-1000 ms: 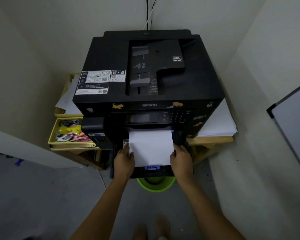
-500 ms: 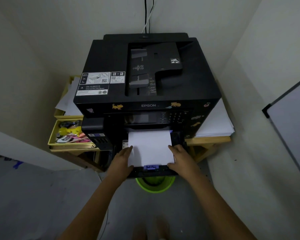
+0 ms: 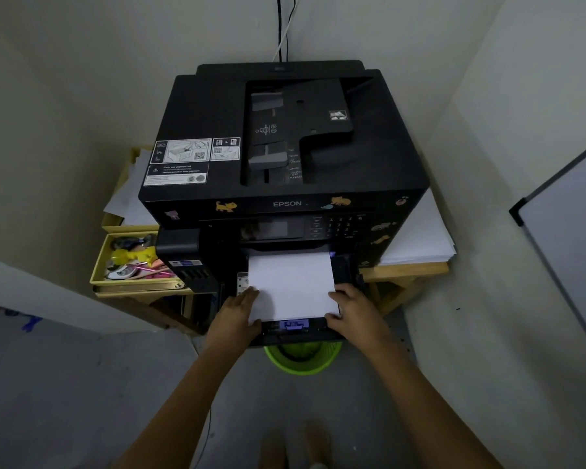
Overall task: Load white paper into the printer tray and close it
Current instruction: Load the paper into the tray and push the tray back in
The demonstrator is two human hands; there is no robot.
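A black Epson printer [image 3: 285,147] stands on a wooden table in a corner. Its paper tray [image 3: 295,335] is pulled out at the front, with a blue guide tab at its near edge. A stack of white paper [image 3: 291,286] lies in the tray, its far end inside the printer. My left hand [image 3: 237,316] rests flat against the paper's left near corner. My right hand [image 3: 356,313] rests flat against the right near corner and the tray's edge. Neither hand grips anything.
A pile of white sheets [image 3: 420,238] lies on the table right of the printer. Left of it sits a yellow tray of small items [image 3: 132,262] and loose sheets. A green basket [image 3: 301,358] stands on the floor under the tray. A whiteboard [image 3: 569,231] leans at right.
Both hands slid from on top of the tray's sides to the paper's near corners, fingers flattened. The paper sits slightly further into the printer. The camera shifted a little.
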